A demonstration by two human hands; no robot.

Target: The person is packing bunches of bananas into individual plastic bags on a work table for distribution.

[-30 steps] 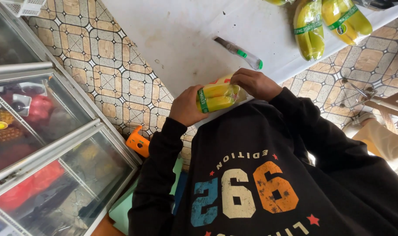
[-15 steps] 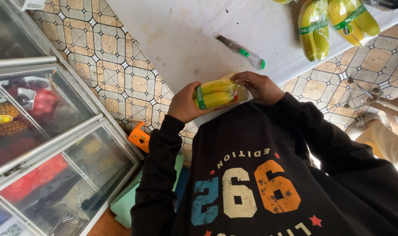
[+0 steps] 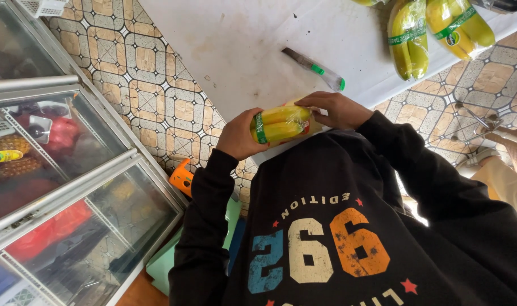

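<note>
Left hand [image 3: 237, 137], right hand [image 3: 333, 110] both grip one wrapped banana bunch [image 3: 279, 124]; two more bunches [image 3: 434, 31], one utility knife [image 3: 314, 69] on table [image 3: 252, 39].

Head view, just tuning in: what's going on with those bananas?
A person in a dark printed sweatshirt holds a small wrapped bunch of bananas with a green band over the near edge of a white table. The left hand grips the banded end; the right hand fingers the wrap at the other end. A utility knife lies untouched on the table, with two more banded banana bunches farther back.
</note>
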